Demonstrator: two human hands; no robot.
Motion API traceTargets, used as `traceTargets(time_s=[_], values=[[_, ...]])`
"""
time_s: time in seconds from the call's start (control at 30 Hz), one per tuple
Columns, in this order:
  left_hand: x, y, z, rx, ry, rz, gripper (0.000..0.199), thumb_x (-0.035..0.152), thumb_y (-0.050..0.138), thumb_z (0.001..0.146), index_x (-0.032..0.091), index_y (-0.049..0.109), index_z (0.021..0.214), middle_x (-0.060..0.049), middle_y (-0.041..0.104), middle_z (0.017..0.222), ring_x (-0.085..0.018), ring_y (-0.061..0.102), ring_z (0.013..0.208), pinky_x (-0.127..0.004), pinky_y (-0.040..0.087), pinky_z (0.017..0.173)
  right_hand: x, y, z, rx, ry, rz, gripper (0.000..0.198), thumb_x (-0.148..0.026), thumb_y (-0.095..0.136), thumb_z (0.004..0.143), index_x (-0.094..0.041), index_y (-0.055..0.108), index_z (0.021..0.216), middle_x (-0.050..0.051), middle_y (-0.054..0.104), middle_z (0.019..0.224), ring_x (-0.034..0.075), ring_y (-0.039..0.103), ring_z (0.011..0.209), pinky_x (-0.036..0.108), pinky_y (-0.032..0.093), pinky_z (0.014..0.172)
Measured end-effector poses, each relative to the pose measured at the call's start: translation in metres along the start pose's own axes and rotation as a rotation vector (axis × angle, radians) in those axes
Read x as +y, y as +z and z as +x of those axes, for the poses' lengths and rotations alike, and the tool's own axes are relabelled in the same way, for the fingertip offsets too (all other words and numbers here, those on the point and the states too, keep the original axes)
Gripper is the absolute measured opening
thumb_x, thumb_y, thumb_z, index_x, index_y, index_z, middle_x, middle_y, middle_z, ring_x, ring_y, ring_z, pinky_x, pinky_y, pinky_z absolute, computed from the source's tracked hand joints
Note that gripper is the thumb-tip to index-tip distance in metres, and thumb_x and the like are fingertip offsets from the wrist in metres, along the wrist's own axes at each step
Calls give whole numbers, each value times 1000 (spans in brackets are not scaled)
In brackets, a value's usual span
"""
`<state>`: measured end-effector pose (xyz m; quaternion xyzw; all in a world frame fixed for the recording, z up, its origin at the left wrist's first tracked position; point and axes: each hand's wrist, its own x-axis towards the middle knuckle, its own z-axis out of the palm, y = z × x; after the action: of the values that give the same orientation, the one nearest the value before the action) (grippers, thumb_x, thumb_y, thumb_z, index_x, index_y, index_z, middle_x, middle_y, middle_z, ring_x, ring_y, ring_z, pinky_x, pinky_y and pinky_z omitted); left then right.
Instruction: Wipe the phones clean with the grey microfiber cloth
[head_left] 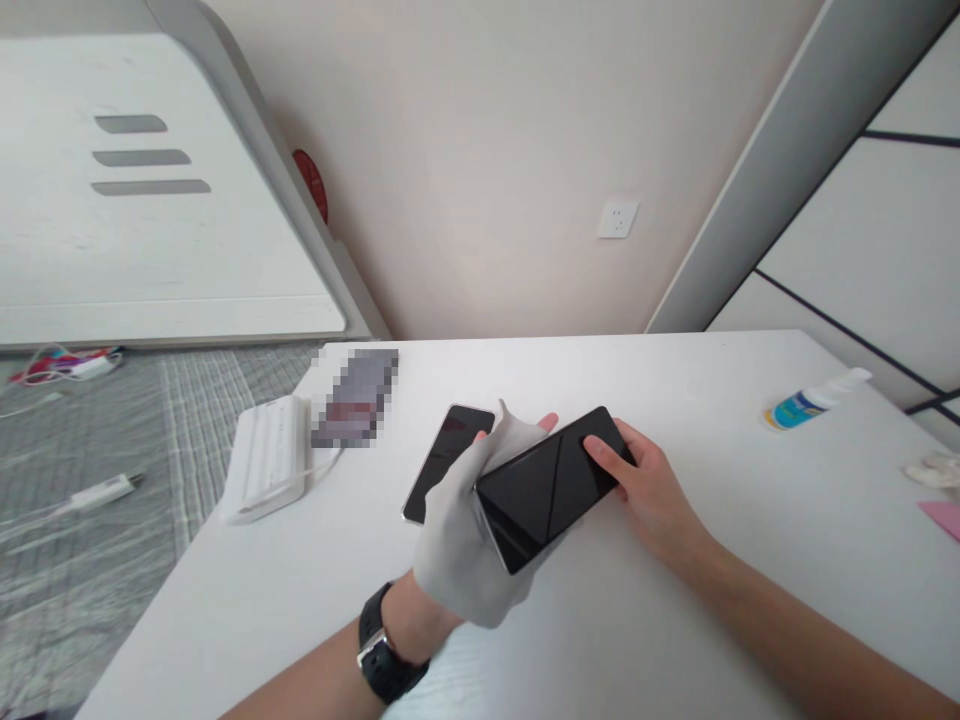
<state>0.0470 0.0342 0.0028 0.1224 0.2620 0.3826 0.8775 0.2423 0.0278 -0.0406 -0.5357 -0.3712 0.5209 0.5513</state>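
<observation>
Both hands grip the phone above open table.

No legible text anywhere

My left hand, wrapped in a grey cloth, and my right hand share a dark phone over the middle of the worktop. Just left of my fingers a second phone lies flat, blocking that side. Farther left, a white block sits at the worktop edge beside a blurred object. To the right the surface runs bare until a small bottle lying down, far right. The near side is open.
</observation>
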Motion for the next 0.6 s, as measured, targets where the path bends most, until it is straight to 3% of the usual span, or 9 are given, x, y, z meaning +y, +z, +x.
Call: traceTargets(time_s=[0.13, 0.23, 0.37, 0.5, 0.6], values=[[-13, -11, 4, 67, -78, -54, 49, 45, 51, 103, 12, 67, 137, -11, 81, 111, -30, 76, 108, -39, 59, 100, 1, -2, 3, 40, -73, -61, 45, -52, 82, 80, -23, 74, 114, 3, 77, 111, 24, 69, 101, 34, 55, 89], [-20, -20, 10, 70, -129, -66, 49, 40, 47, 105, 15, 62, 144, -7, 83, 99, -26, 80, 92, -35, 61, 92, 2, -2, 3, 23, -123, -121, 49, -51, 82, 81, -27, 73, 123, 3, 74, 126, 25, 67, 114, 37, 54, 100], [-27, -33, 14, -8, -161, -9, 56, 44, 54, 102, 21, 53, 153, -7, 83, 98, -33, 78, 102, -45, 58, 101, 2, -3, 0, -78, -193, -256, 48, -50, 80, 84, -27, 72, 126, 5, 71, 134, 27, 64, 124, 42, 50, 108], [-34, -38, 13, 71, -158, 34, 46, 45, 62, 97, 22, 69, 137, -8, 82, 95, -37, 73, 116, -51, 51, 111, 3, -2, -3, -140, -181, -287, 50, -48, 81, 83, -28, 70, 128, 5, 69, 138, 27, 62, 129, 44, 47, 113], [-35, -34, 11, 69, -166, 19, 41, 47, 63, 97, 18, 75, 124, -9, 82, 105, -36, 66, 128, -47, 46, 116, 4, -3, -1, -75, -202, -263, 49, -49, 82, 82, -27, 72, 125, 6, 70, 135, 27, 62, 127, 45, 47, 112]])
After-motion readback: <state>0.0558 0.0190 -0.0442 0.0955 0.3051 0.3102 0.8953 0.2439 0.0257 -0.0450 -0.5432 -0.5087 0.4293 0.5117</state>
